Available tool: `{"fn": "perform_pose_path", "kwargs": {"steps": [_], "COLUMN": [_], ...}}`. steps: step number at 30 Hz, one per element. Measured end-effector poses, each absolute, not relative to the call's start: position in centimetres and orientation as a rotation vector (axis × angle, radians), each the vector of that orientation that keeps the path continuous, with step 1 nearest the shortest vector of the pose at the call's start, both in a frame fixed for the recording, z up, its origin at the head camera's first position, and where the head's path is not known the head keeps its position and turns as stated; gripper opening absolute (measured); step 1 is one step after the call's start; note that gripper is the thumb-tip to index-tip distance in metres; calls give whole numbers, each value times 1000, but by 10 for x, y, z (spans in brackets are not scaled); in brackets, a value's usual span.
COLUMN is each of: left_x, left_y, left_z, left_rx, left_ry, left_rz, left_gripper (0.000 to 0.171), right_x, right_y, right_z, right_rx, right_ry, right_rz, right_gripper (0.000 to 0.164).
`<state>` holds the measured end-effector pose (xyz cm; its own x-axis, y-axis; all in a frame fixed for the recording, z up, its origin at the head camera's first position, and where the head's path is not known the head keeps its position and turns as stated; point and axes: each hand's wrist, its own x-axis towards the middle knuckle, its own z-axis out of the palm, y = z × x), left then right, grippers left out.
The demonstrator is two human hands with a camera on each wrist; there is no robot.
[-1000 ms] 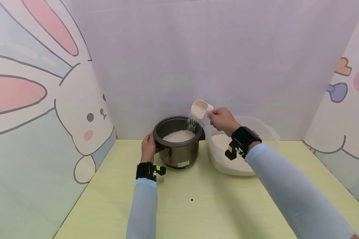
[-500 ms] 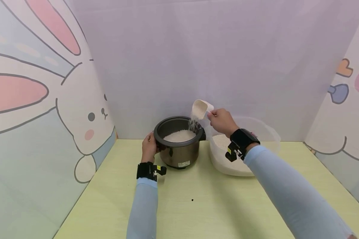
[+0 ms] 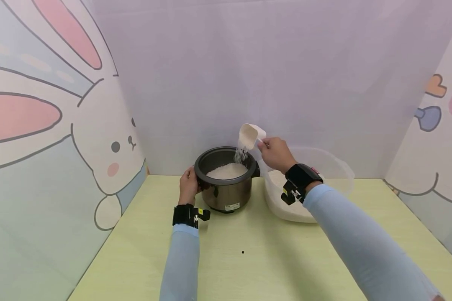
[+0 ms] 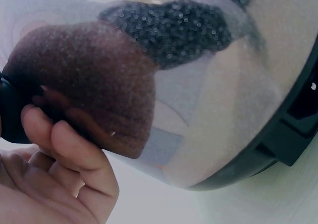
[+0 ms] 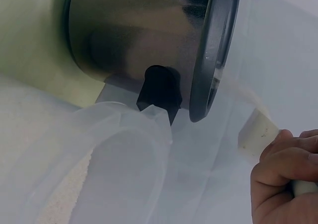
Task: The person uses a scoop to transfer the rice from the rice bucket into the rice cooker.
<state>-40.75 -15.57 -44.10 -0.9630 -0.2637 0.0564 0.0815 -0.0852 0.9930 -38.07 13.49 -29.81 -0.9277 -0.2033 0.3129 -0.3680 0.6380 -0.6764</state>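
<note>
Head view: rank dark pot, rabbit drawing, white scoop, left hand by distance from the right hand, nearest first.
From the right hand:
1. White scoop: held in its fingers, tipped over the pot.
2. Dark pot: just to the left, below the scoop.
3. Left hand: at the pot's left side.
4. Rabbit drawing: on the left wall.

Head view looks forward and down at the table [image 3: 226, 276]; wrist views share the cooker [image 3: 226, 194], left apparently nearer.
</note>
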Motion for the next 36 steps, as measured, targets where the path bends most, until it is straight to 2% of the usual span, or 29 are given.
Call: {"fn": "perform_pose_path", "kwargs": {"steps": [19,36], "left_x": [-408,-406], "left_y": [-154,-155], "left_z": [-443,-441], "left_rx": [204,204], "left_ry": [-1965,-1957], "left_rz": [-2105,-2129], "left_gripper": [55,54], "right_x": [-383,-380], "right_y": [119,113], "right_z": [-305,-308], "right_rx": [635,717], "right_ry": [-2547,-2568], "right_rz": [925,774], "right_gripper": [35,24]}}
